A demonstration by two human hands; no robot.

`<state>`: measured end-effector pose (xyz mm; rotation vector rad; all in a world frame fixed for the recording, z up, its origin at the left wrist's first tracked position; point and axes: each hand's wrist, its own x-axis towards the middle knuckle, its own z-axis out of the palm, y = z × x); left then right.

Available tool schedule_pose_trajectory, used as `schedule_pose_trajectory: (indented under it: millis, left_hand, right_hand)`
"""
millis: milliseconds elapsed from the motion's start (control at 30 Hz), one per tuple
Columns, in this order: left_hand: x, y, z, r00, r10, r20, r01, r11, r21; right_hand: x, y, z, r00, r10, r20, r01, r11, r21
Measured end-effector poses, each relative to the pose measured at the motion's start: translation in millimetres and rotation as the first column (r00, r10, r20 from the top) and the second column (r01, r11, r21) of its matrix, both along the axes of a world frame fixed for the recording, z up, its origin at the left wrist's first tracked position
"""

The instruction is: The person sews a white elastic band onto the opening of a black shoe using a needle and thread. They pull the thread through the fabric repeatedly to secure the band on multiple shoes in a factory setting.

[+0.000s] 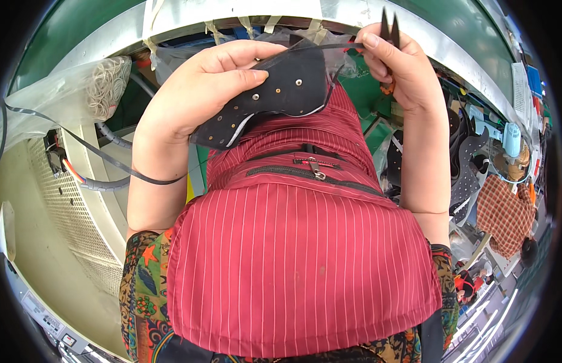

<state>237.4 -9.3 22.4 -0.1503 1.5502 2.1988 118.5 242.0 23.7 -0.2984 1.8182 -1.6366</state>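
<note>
Item 1, far left: a clear plastic bag of pale rubber bands [108, 78] rests against the curved white rim of the workbench [87, 157]. It is well apart from both hands.

Item 2: a thin black strap [99, 154] trails from the left edge and curves up under the left wrist. It looks limp and light.

Item 3: the left hand [199, 91] is clenched on a black shoe-upper piece [281, 91], thumb on top, fingers curled over and behind its upper edge. The piece is held in the air above the lap, in front of the red striped apron [305, 260].

Handling of the piece: flat, thin, probably leather or a synthetic like it. It bends under the grip, so it reads as soft and light, not fragile. Metal eyelets dot its face and a pale lining shows along the lower edge. The broad middle panel gives the surest hold; the narrow tail end sags if held alone.

Item 4: a narrow black strip [338, 45] runs from the top of the piece to the right hand.

Item 5: the right hand [402, 72] pinches that strip between thumb and forefinger. The same hand carries small thread snips [389, 30], blades pointing up.

Item 6, far right: more black cut pieces [468, 163] lie on the bench, beside a checked cloth [504, 215].
</note>
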Motion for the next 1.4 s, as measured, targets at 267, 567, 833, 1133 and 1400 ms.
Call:
schedule_pose_trajectory:
  millis: [267,567,833,1133,1400]
  left_hand:
    - [-5,6,-6,0.997,0.076,0.034,-0.077,0.997,0.027]
    - [-9,12,-18,0.999,0.047,0.012,-0.048,0.991,0.125]
    - [-7,11,-28,0.993,0.028,-0.115,-0.001,0.975,0.224]
    - [-11,9,-33,0.983,-0.029,-0.180,0.043,0.997,0.071]
    - [-24,11,-28,0.997,-0.053,0.062,0.053,0.999,-0.010]
  right_hand:
    - [25,-10,38,0.896,0.302,-0.327,-0.306,0.951,0.039]
    - [27,-34,27,0.979,0.158,-0.127,-0.155,0.987,0.039]
    - [29,-50,30,0.856,0.279,-0.435,-0.128,0.930,0.343]
    - [42,-42,27,0.659,0.364,-0.658,-0.207,0.929,0.306]
    - [42,-42,21,0.714,0.401,-0.575,-0.246,0.911,0.330]
